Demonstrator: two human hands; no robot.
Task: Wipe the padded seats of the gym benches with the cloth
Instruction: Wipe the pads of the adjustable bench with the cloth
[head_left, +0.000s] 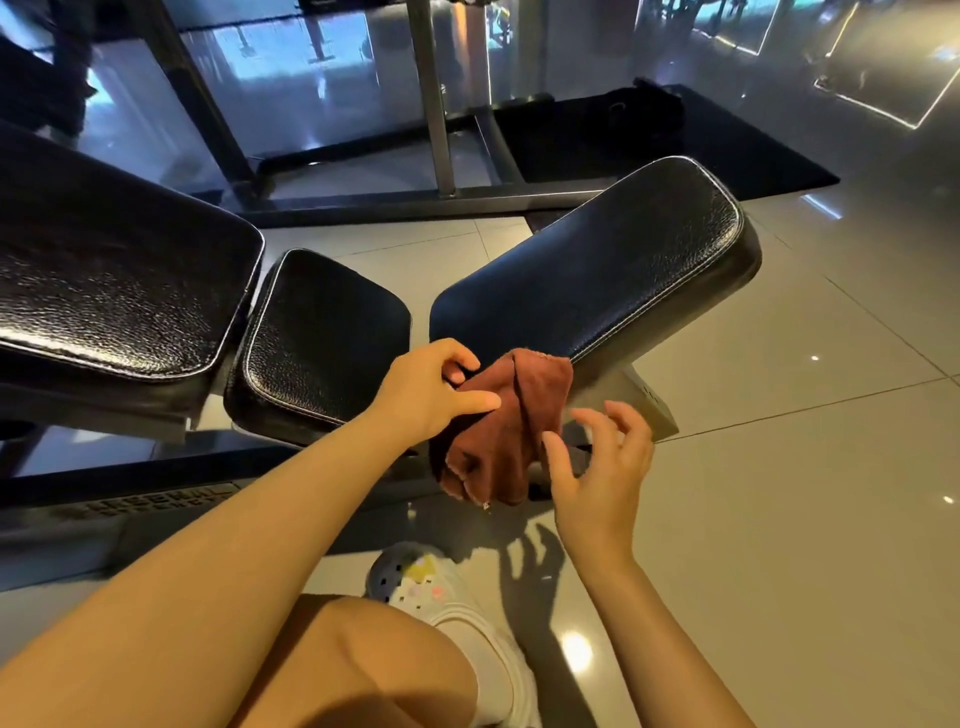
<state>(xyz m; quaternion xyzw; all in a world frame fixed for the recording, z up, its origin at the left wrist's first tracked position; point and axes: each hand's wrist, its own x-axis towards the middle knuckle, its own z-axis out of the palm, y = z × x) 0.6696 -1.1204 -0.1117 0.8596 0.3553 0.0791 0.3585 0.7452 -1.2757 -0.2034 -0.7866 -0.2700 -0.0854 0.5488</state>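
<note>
A rust-brown cloth (506, 431) hangs bunched from my left hand (434, 387), which pinches its upper edge between thumb and fingers. The cloth's top corner lies against the near end of a black padded bench seat (613, 265) that runs up to the right. My right hand (602, 467) hovers beside the cloth's lower right, fingers spread and relaxed, holding nothing. A smaller black seat pad (322, 338) and a larger black back pad (114, 275) of a second bench lie to the left.
Grey metal frames (431, 98) and a black floor mat (675, 150) stand behind the benches. Glossy tiled floor (805, 467) spreads to the right. My knee and a white clog (426, 582) are at the bottom, close to the bench's base (156, 499).
</note>
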